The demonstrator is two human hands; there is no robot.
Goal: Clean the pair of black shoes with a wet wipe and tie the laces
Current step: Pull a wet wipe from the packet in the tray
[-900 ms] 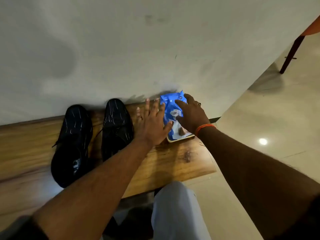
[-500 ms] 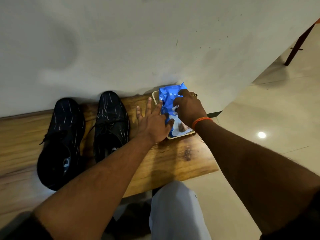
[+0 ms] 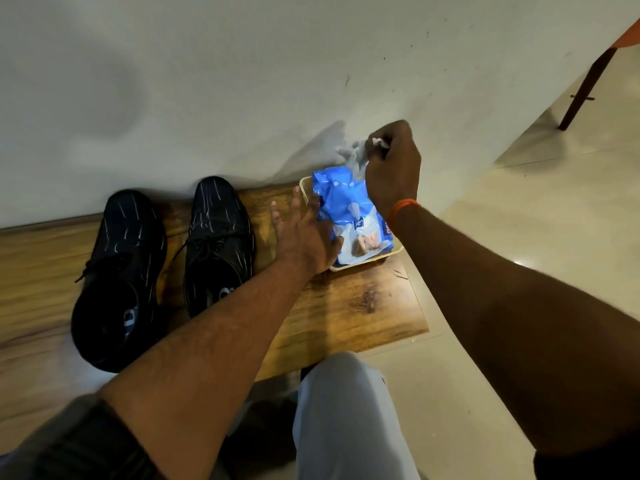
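Observation:
Two black shoes with thin white streaks stand side by side on a wooden bench, toes to the wall: the left shoe point(image 3: 119, 275) and the right shoe point(image 3: 218, 244), laces loose. A blue wet-wipe pack point(image 3: 349, 216) lies in a cream tray point(image 3: 367, 263) at the bench's right end. My left hand point(image 3: 304, 233) lies flat, pressing the pack's left side. My right hand point(image 3: 393, 168) is raised above the pack's far end, fingers pinched on a white wet wipe point(image 3: 356, 152) that trails down into the pack.
The wooden bench point(image 3: 346, 306) stands against a pale wall and ends just right of the tray. Shiny tiled floor point(image 3: 519, 237) lies to the right, with a dark furniture leg point(image 3: 585, 84) at the top right. My knee in light trousers point(image 3: 346, 410) is below the bench edge.
My right hand has risen from the pack's opening, pulling a white wipe up and out. My left hand stays pressed on the pack. The camera has shifted slightly.

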